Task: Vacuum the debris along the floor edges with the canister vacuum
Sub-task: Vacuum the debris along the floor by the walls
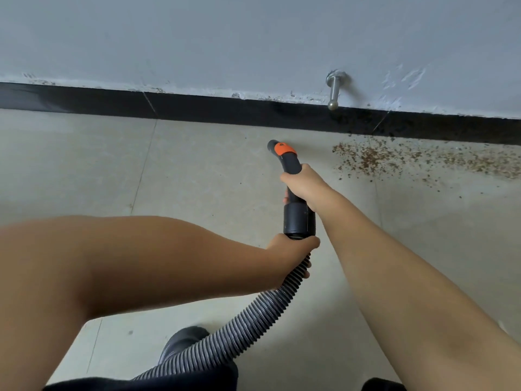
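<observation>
My right hand grips the dark vacuum handle, whose tip with an orange collar points at the pale tiled floor near the black baseboard. My left hand holds the ribbed grey hose just below the handle's black cuff. The hose curves down towards my feet. Brown crumbly debris lies scattered on the floor along the baseboard, to the right of the tip. The canister is out of view.
A metal door stop juts from the grey wall above the baseboard, over the debris's left end. My dark shoe stands under the hose at the bottom. A few stray specks dot the tiles left of the handle.
</observation>
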Tool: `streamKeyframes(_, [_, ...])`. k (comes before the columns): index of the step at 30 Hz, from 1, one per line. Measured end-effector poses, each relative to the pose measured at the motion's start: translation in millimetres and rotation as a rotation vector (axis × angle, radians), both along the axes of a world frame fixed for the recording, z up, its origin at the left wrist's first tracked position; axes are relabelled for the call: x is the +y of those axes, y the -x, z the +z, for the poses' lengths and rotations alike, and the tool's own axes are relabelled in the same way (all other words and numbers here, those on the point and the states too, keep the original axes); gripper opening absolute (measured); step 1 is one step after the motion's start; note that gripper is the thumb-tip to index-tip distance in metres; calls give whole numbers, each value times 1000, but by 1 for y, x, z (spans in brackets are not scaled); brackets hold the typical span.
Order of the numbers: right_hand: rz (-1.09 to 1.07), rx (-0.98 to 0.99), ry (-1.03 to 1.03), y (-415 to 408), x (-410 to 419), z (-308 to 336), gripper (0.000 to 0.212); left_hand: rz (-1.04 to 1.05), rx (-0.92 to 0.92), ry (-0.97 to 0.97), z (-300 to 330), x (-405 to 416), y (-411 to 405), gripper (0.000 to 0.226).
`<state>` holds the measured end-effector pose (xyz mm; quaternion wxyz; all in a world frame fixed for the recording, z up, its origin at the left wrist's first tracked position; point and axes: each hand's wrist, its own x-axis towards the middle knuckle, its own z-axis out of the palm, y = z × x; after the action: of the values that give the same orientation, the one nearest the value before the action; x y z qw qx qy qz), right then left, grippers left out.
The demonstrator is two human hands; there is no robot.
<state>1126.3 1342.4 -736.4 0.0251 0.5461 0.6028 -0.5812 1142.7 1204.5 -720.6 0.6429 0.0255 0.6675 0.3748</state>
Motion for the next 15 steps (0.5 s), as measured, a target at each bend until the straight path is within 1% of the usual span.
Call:
streamKeyframes(2, [7,101,118,16,-6,1,32,24,36,8,3,-9,18,22])
streamKeyframes(4, [-15,194,262,31,-14,1,30,27,53,25,3,-16,38,25])
streamKeyframes(6, [-52,241,317,42,-20,-1,31,12,56,51,4,-21,55,26])
streamKeyframes(10, [-65,226,314,50,-26,1,33,-4,33,53,6,-25,60,26])
streamKeyframes(15, [-13,107,256,13,-36,16,31,-38,-93,36,20,-37,22,28])
